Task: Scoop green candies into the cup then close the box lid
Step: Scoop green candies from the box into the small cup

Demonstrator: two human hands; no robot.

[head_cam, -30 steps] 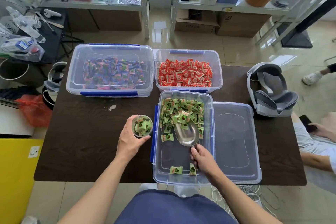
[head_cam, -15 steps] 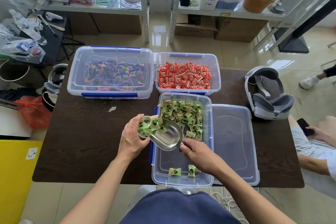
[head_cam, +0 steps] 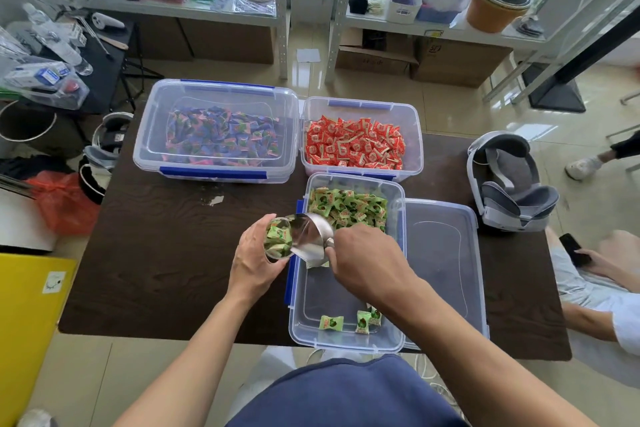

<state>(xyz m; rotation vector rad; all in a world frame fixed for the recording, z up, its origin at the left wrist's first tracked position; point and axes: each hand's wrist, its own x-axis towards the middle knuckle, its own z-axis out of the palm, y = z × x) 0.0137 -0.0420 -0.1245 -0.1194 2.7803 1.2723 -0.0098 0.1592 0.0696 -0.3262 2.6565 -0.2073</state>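
Observation:
My left hand grips a small clear cup full of green candies, held tilted just left of the open clear box. A metal scoop is tipped steeply against the cup's mouth, its handle in my right hand. More green candies are heaped at the far end of the box, and three lie loose near its front wall. The box's lid lies flat on the table to the right of the box.
Behind stand a lidded box of blue-purple candies and an open box of red candies. A grey headset sits at the table's right. Another person's arm and phone are by the right edge. Shelves and clutter lie beyond the dark table.
My right hand lifted the scoop out of the box, swung it left to the cup and tipped it up; the candies slid from scoop into cup. The left hand tilted the cup.

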